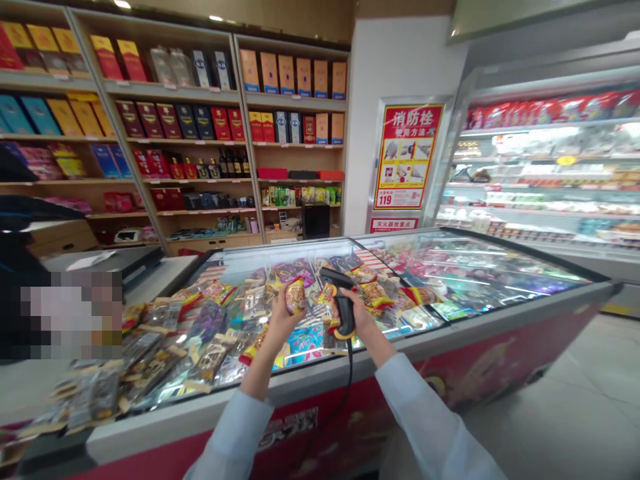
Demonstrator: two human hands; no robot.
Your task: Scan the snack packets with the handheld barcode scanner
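Observation:
My left hand (283,311) grips a small snack packet (295,296) with a red and yellow wrapper, held up above the freezer top. Close by on the right, my right hand (356,308) is wrapped round the handle of a black barcode scanner (345,312) with yellow trim. Its head points left, over toward the packet, and a black cable (349,373) hangs from the bottom of the handle. Beneath both hands, many snack packets (213,357) are spread across the glass top of the chest freezer (465,323).
Wooden shelves (295,100) with boxed goods line the back wall. A red and yellow sign (409,157) hangs beside a lit refrigerated display (550,167). At the left a grey counter (175,270) adjoins the freezer, and a dark-clothed person (20,280) is partly in view.

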